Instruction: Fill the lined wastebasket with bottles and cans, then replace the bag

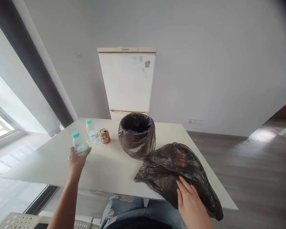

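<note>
My left hand (pixel 78 157) is wrapped round a clear plastic bottle (pixel 80 143) with a teal cap, at the left side of the white table (pixel 109 173). Just behind it stand a second teal-capped bottle (pixel 92 132) and an orange drink can (pixel 105 136). On the right, my right hand (pixel 188 197) lies with fingers stretched out against a black plastic bag (pixel 164 171) spread on the table. Something orange-red shows dimly through that bag. At the table's middle a bin (pixel 137 136) stands upright, lined with a dark bag folded over its rim.
Behind the table stands a white fridge (pixel 130 81) against the grey wall (pixel 205 63). A perforated beige chair or rack (pixel 19 221) is at the lower left. The bag hangs over the table's front right edge. A wall socket (pixel 195 121) sits low on the right.
</note>
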Demonstrator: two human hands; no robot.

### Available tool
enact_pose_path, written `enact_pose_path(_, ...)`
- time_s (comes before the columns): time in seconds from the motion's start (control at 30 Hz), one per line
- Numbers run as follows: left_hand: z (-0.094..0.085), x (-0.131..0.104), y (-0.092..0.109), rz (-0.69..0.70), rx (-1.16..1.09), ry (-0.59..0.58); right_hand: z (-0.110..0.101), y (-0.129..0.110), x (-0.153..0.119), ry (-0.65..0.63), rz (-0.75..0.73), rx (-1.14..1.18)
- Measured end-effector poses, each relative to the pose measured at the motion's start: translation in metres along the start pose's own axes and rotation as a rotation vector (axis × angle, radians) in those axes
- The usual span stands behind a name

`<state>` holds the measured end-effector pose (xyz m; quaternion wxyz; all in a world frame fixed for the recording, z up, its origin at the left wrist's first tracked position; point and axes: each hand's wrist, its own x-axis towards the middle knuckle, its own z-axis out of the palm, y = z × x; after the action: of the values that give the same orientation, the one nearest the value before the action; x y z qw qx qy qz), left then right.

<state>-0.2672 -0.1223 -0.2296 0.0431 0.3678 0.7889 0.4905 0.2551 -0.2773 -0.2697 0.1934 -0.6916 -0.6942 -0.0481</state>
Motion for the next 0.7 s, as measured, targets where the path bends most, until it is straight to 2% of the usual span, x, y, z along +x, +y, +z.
enact_pose_path(0.1, 0.003, 0.001, -0.003, -0.007, -0.022, -0.03, 0.002, 0.001, 0.011, 0.161, -0.057, -0.015)
enact_pose_path(0.17, 0.003, 0.001, -0.002, 0.031, -0.028, -0.035, -0.001, 0.001, 0.019, 0.219, -0.101, -0.011)
enact_pose_path(0.27, 0.003, 0.001, 0.0, 0.042, 0.026, -0.041, -0.009, 0.0, 0.028, 0.251, -0.106, -0.022)
enact_pose_path(0.37, 0.007, 0.003, -0.001, 0.01, 0.083, -0.07, -0.016, -0.004, 0.036, 0.285, -0.049, -0.038)
enact_pose_path(0.53, 0.012, 0.001, -0.01, -0.057, 0.095, -0.107, -0.015, -0.005, 0.046, 0.282, 0.031, -0.002)
enact_pose_path(0.6, 0.012, -0.008, -0.013, -0.025, 0.094, -0.067, -0.013, -0.003, 0.049, 0.278, 0.02, 0.01)
enact_pose_path(0.7, 0.011, -0.031, -0.014, 0.112, 0.074, 0.089, -0.013, 0.0, 0.054, 0.279, 0.021, 0.03)
